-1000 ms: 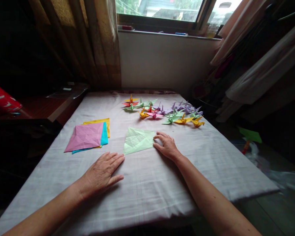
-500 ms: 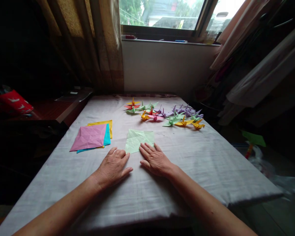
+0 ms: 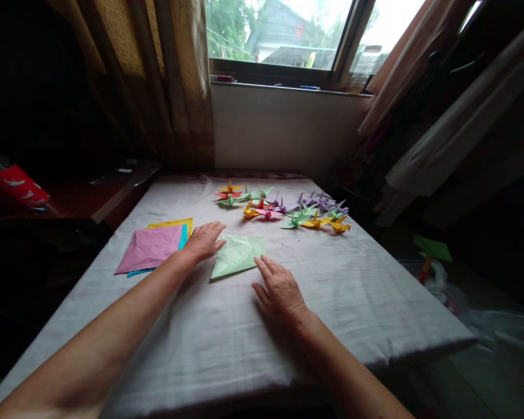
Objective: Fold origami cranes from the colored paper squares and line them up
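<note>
A creased light green sheet of origami paper (image 3: 236,256) lies on the cloth-covered table (image 3: 192,343) between my hands. My left hand (image 3: 205,240) is at the sheet's left edge, fingers stretched out, its thumb by the paper. At the sheet's lower right corner is my right hand (image 3: 279,285), its fingers spread and the fingertips close to the edge. Whether either hand touches the paper is hard to tell. Left of my left hand lies a stack of creased paper sheets, with a pink sheet (image 3: 151,247) on top and blue and yellow ones below.
Several folded paper cranes in green, purple, orange and pink stand at the table's far side, such as a yellow crane (image 3: 317,222). A red holder (image 3: 15,186) sits on the dark desk at left. Hanging clothes (image 3: 445,122) are at right, beyond the table edge.
My left hand has moved up and away from me along the sheet's left side. My right hand has drawn slightly back from the paper. The whole view has shifted a little.
</note>
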Demonstrator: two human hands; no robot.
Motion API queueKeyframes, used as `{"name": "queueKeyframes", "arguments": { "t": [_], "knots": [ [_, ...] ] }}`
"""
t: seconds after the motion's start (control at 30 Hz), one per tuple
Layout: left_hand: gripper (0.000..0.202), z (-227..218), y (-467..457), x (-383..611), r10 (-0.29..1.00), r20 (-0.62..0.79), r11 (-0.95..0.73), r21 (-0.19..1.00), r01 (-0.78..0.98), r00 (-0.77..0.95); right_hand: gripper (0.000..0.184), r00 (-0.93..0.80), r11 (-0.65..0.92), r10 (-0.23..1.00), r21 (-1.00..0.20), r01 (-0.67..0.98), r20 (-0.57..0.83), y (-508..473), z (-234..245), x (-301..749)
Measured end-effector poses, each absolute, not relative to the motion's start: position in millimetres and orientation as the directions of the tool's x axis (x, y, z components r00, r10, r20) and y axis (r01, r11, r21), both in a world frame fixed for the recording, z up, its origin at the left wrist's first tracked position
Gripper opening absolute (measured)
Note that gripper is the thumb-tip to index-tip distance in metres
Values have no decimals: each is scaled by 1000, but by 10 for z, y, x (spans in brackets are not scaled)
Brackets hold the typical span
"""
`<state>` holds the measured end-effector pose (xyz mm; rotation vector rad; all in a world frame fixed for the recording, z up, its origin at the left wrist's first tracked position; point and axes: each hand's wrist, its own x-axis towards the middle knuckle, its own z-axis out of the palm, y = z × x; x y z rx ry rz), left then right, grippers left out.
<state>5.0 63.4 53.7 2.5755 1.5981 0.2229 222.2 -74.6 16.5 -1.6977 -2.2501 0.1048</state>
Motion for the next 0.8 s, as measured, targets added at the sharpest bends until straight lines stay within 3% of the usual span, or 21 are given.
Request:
{"name": "queueKeyframes", "arguments": {
  "t": [0.3, 0.43, 0.53, 0.7, 0.8],
  "knots": [
    [48, 394, 754, 116, 946, -33, -302, 280, 911, 324, 50, -351, 389, 910, -160, 907, 222, -602, 241, 2119],
    [45, 429, 649, 30, 962, -34, -249, 304, 920, 271, 54, -585, 602, 792, -67, 795, 174, -364, 418, 1990],
    [45, 468, 548, -89, 970, -40, -215, 307, 927, 238, 34, -709, 714, 694, 5, 700, 126, -226, 473, 1957],
    [50, 488, 274, -294, 972, -56, -199, 327, 924, 229, 26, -682, 680, 723, 59, 730, 109, -162, 404, 2128],
    [46, 454, 86, -361, 956, -70, -242, 372, 896, 287, 27, -601, 604, 791, 12, 797, 120, -183, 325, 2264]
  ]
}}
